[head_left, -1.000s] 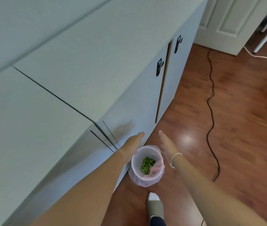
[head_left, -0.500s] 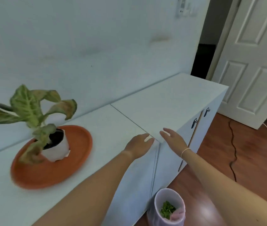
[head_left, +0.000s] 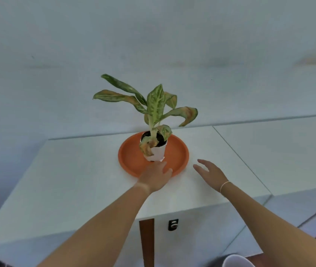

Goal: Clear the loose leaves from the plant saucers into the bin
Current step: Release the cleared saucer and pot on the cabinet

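Having turned from the bin (head_left: 237, 262), I reached my relaxed left hand (head_left: 156, 177) over the leaf-free orange saucer (head_left: 176, 151), right hand (head_left: 210, 173) empty, fingers spread, above the tabletop (head_left: 76, 170).

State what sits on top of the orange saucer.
On the orange saucer stands a white pot holding a plant. The left hand covers its near rim, hiding anything there.
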The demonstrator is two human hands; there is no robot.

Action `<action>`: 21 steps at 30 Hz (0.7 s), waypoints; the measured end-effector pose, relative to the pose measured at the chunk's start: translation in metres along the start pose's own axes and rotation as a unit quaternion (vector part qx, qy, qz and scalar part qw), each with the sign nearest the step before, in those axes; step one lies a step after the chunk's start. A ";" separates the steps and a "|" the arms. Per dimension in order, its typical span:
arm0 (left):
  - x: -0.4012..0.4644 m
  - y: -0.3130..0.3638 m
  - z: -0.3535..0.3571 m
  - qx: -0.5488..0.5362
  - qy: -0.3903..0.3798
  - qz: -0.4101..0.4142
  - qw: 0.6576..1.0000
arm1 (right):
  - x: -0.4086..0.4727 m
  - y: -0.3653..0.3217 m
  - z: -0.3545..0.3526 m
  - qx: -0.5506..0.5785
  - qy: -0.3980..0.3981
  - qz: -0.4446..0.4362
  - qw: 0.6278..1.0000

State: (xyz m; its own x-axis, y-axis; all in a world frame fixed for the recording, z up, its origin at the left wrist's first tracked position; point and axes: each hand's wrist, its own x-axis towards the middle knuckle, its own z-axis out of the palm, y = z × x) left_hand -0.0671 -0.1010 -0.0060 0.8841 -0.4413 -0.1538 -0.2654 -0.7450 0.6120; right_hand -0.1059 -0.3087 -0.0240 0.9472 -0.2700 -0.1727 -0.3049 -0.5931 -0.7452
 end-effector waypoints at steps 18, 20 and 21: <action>-0.028 -0.031 0.010 0.201 0.055 -0.152 0.966 | 0.037 -0.003 0.014 -0.148 -0.131 -0.109 0.974; -0.028 -0.028 0.010 0.227 0.045 -0.147 0.962 | 0.037 -0.005 0.011 -0.157 -0.141 -0.101 0.972; -0.026 -0.028 0.009 0.241 0.049 -0.141 0.959 | 0.037 -0.007 0.010 -0.157 -0.149 -0.095 0.972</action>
State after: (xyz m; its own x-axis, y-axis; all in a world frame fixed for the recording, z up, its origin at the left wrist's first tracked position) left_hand -0.0859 -0.0729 -0.0261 0.9723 -0.1566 -0.1735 -0.1362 -0.9829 0.1240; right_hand -0.0679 -0.3069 -0.0320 0.9620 0.0709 -0.2639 -0.0919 -0.8255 -0.5568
